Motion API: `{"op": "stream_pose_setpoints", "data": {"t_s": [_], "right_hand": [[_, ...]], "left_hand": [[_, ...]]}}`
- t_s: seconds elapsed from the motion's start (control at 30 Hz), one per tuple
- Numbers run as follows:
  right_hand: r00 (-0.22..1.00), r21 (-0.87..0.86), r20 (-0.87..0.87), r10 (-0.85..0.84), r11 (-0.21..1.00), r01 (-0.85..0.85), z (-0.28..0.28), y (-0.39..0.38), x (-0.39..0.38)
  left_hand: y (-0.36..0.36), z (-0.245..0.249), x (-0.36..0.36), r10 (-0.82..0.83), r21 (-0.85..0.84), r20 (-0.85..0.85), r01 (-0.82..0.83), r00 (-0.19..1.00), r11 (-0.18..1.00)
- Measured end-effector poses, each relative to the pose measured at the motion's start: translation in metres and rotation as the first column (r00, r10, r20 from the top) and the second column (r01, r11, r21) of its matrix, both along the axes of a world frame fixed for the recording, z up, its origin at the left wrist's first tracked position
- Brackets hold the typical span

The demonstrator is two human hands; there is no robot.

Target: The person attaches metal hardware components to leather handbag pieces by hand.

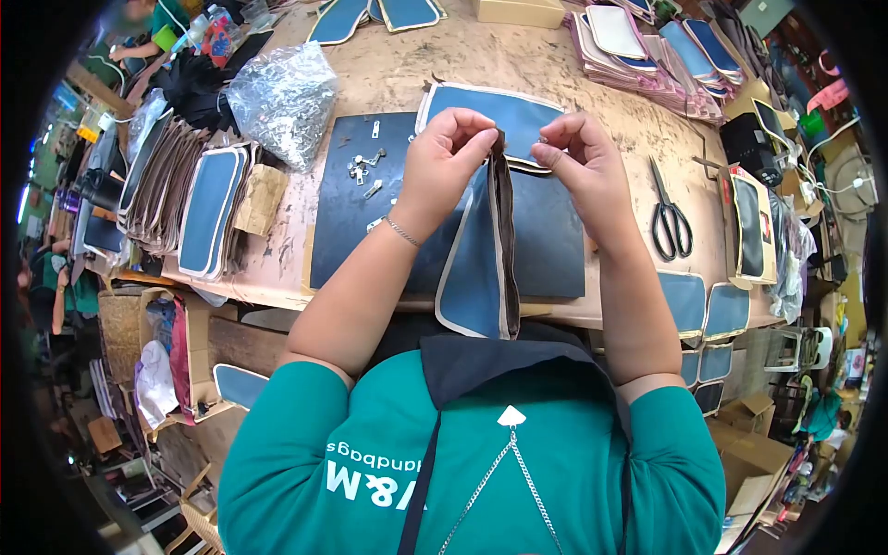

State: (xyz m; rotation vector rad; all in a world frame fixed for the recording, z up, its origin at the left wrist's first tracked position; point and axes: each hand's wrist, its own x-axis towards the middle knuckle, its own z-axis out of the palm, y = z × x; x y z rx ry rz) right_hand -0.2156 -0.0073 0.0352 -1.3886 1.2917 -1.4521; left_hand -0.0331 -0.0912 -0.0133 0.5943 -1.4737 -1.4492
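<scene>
Blue pouch panel [472, 277] hangs at frame centre over the desk [407, 65] edge. Left hand [449, 157] and right hand [583, 162] fingers pinch its brown zipper tape [505, 240] at the top. Keeping that tape taut and straight probably serves best.

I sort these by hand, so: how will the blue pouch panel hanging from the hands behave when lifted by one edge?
Probably floppy: the blue pouch panel, pinched at its top by the left hand, hangs straight down and folds along its dark zipper strip. Likely light, since fingertips alone carry it.
</scene>
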Motion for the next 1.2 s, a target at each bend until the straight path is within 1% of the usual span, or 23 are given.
{"op": "stream_pose_setpoints", "data": {"t_s": [0.03, 0.13, 0.23, 0.33, 0.37, 0.43, 0.47, 0.57, 0.63, 0.77, 0.83, 0.87, 0.93, 0.97, 1.07, 1.17, 1.2], "right_hand": [[1.0, -0.018, 0.015, -0.01, 1.0, 0.01, 0.0, 0.001, 0.002], [0.978, -0.078, 0.17, 0.12, 0.991, -0.108, -0.004, 0.0, 0.01], [0.937, 0.017, 0.267, 0.227, 0.971, -0.24, -0.004, 0.0, 0.017], [0.992, 0.04, 0.102, 0.073, 0.996, -0.077, -0.004, -0.006, 0.017], [0.989, 0.045, 0.142, 0.034, 0.998, -0.041, -0.004, -0.007, 0.018], [0.995, 0.004, 0.099, 0.031, 0.999, -0.031, -0.007, -0.009, 0.017], [0.997, -0.016, 0.077, 0.028, 1.0, -0.027, -0.008, -0.009, 0.017], [0.998, -0.011, -0.064, -0.022, 1.0, 0.021, -0.008, -0.008, 0.02], [0.998, -0.018, -0.042, -0.041, 0.999, 0.04, -0.008, -0.008, 0.021], [0.991, -0.039, 0.0, -0.135, 0.99, 0.135, -0.001, -0.003, 0.026], [0.997, -0.126, 0.053, -0.055, 0.99, 0.062, 0.002, 0.0, 0.027], [0.997, -0.17, 0.078, -0.014, 0.985, 0.027, 0.002, 0.001, 0.027], [0.997, -0.187, -0.059, -0.058, 0.981, 0.046, 0.001, -0.002, 0.025], [0.989, -0.196, -0.126, -0.082, 0.979, 0.057, 0.0, -0.003, 0.024], [0.995, -0.069, -0.074, -0.063, 0.996, 0.058, -0.005, -0.004, 0.023], [0.997, -0.021, 0.008, -0.075, 0.997, 0.075, -0.01, -0.008, 0.018], [0.997, -0.004, 0.006, -0.074, 0.997, 0.074, -0.011, -0.009, 0.017]], "left_hand": [[0.0, 0.0, 0.001, 0.05, -0.053, 0.071, -0.047, 0.996, 0.997], [0.0, 0.005, -0.001, 0.11, -0.278, 0.043, -0.094, 0.993, 0.956], [0.006, 0.013, 0.001, 0.064, -0.261, 0.097, -0.036, 0.993, 0.965], [0.004, 0.008, -0.001, 0.028, -0.106, -0.029, -0.031, 0.999, 0.994], [0.004, 0.009, 0.0, 0.013, -0.072, -0.034, -0.016, 0.999, 0.997], [0.003, 0.011, 0.003, -0.015, -0.005, -0.045, 0.015, 0.999, 1.0], [0.004, 0.012, 0.004, -0.02, -0.017, -0.043, 0.019, 0.999, 1.0], [0.008, 0.014, 0.005, -0.024, -0.059, -0.029, 0.023, 0.999, 0.998], [0.01, 0.016, 0.004, -0.014, -0.094, -0.007, 0.013, 1.0, 0.995], [0.01, 0.016, 0.005, -0.031, -0.061, -0.046, 0.028, 0.998, 0.998], [0.01, 0.018, 0.004, -0.059, -0.013, -0.098, 0.058, 0.993, 0.998], [0.01, 0.017, 0.005, -0.058, -0.003, -0.085, 0.058, 0.995, 0.998], [0.009, 0.016, 0.008, -0.057, 0.018, -0.058, 0.058, 0.997, 0.998], [0.01, 0.015, 0.008, -0.07, 0.035, -0.071, 0.072, 0.995, 0.997], [0.009, 0.014, 0.008, -0.098, 0.074, -0.112, 0.107, 0.989, 0.991], [0.008, 0.013, 0.011, -0.1, 0.094, -0.151, 0.115, 0.983, 0.989], [0.009, 0.014, 0.011, -0.093, 0.098, -0.163, 0.11, 0.982, 0.989]]}}
